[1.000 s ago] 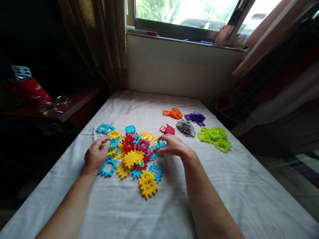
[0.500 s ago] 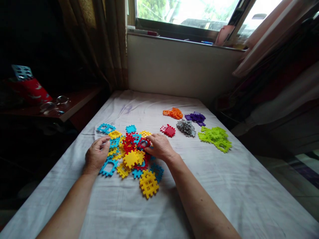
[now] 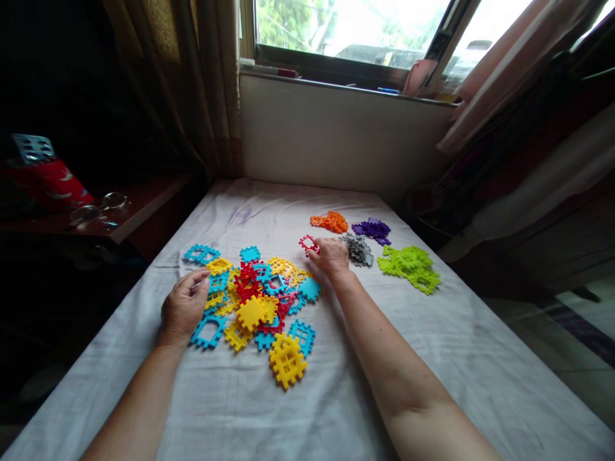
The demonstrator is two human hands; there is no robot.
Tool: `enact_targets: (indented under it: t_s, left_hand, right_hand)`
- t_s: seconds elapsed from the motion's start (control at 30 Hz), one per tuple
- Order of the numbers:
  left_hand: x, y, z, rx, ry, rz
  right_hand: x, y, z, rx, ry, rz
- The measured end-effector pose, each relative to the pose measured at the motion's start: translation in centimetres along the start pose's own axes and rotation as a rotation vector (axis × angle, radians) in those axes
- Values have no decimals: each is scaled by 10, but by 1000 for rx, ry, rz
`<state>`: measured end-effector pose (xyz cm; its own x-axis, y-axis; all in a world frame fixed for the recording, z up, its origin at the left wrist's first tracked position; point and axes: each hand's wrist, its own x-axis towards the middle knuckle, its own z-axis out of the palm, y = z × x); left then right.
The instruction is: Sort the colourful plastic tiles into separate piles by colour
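A mixed heap of notched plastic building tiles lies before me, with a yellow tile [image 3: 250, 312] on top, red tiles [image 3: 247, 282] in the middle and a blue frame tile [image 3: 209, 331] at the left edge. My left hand [image 3: 183, 306] rests at the heap's left side, fingers loosely curved and apart, with nothing visible in them. Beyond the heap, my right hand [image 3: 332, 257] pinches a red window tile [image 3: 306, 243] over the spot of the small red pile, which the hand hides.
Sorted piles of orange tiles [image 3: 330, 221], purple tiles [image 3: 372, 230], grey tiles [image 3: 358, 250] and lime-green tiles [image 3: 410, 269] sit on the white sheet [image 3: 216, 410]. At the left, a dark side table [image 3: 139, 208] holds glasses [image 3: 115, 200] and a red holder [image 3: 57, 184].
My right hand has moved from the heap's right side to the far right, carrying a red window tile to the red pile's place. My left hand has stayed beside the heap.
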<state>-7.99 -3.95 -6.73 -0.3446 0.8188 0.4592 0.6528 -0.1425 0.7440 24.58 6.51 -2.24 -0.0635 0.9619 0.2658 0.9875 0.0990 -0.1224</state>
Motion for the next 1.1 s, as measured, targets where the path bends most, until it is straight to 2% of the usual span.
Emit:
enact_targets:
  t_s: [0.1,0.2,0.3,0.37,0.43,0.53,0.63,0.77,0.87,0.97,1.1]
  left_hand:
    - [0,0,0,-5,-5,4]
    - [0,-1,1,-5,-7,6]
    - [0,-3,2,4,-11,3]
    - [0,-3,2,9,-16,-1]
    - [-1,-2,1,13,-21,-1]
    - [-1,-1,0,20,-24,0]
    - [-1,-1,0,28,-17,-5]
    - [0,0,0,33,-19,-14]
    - [0,1,0,29,-23,-15]
    - [-1,3,-1,27,-30,-6]
    - [0,4,0,24,-30,-8]
  right_hand:
    - [-1,1,3,26,3,-2]
    - [-16,0,1,128,36,-3]
    - [-38,-3,-9,267,-49,-34]
    - [-51,-6,-18,320,-168,-137]
    - [-61,-11,-28,326,-280,-298]
    - [-67,-19,-36,263,-350,-482]
    - [-68,-27,-34,187,-359,-528]
    - [-66,-28,-32,216,-356,-545]
    - [-63,-17,-37,283,-370,-522]
    - [-58,2,-42,340,-353,-385]
    - [-43,18,-38,273,-121,-48]
